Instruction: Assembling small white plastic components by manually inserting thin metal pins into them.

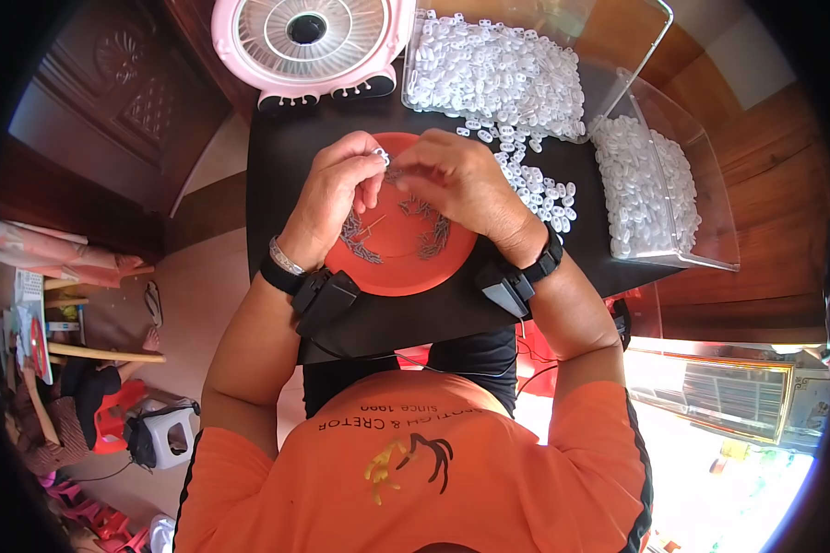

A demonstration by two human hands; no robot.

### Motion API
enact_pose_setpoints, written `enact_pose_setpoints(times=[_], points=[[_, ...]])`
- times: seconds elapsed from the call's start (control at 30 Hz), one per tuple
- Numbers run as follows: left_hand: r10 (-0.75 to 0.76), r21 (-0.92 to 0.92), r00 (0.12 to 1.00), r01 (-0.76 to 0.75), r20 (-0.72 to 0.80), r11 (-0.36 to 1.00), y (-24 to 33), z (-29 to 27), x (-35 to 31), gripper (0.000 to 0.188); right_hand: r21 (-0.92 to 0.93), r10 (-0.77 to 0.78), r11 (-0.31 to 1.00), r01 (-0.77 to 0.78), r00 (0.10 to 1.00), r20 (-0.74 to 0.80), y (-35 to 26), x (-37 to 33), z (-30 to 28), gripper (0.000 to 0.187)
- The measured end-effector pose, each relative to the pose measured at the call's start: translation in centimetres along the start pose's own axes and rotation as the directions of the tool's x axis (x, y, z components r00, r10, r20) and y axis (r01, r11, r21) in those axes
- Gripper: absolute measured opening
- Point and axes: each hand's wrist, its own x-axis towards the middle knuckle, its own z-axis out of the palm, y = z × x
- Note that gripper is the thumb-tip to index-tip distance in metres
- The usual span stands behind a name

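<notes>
My left hand (339, 189) pinches a small white plastic piece (382, 158) between thumb and forefinger, above the far part of a round orange-red plate (392, 278). Close beside it, my right hand (470, 184) has its fingers curled inward toward that piece. Whatever its fingertips hold, if anything, is too small to make out. Small grey metal pieces, slim like screws or pins, lie on the plate in a left heap (360, 245) and a right heap (431, 238). Loose white plastic pieces (546, 195) with two dark spots each are scattered just right of my right hand.
A clear bin (493, 74) full of white pieces stands at the back of the black table (281, 175). Another clear bin (646, 189) of them is on the right. A pink fan (306, 32) stands at the back left. Black devices are strapped to both wrists.
</notes>
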Motion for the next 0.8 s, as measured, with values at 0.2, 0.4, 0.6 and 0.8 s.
enact_pose_setpoints(times=[0.2,0.4,0.6,0.8], points=[[0.001,-0.017,0.994,-0.003,-0.106,1.000,0.4,0.0,0.0,0.016,-0.357,-0.133,0.902,0.245,0.942,0.309,0.7,-0.7,0.9,0.012],[0.001,0.001,0.996,-0.001,-0.093,1.000,0.6,0.3,-0.1,0.015,-0.440,-0.049,0.881,0.175,0.958,0.281,1.0,-0.9,1.4,0.015],[0.019,-0.009,0.996,-0.020,-0.090,1.000,0.8,0.3,-0.3,0.016,-0.096,0.093,0.993,-0.076,0.976,0.196,0.7,-0.1,0.5,0.012],[0.013,0.003,0.994,-0.012,-0.105,1.000,0.9,0.3,-0.4,0.016,0.265,0.223,0.922,-0.283,0.946,0.235,0.8,0.0,0.6,0.013]])
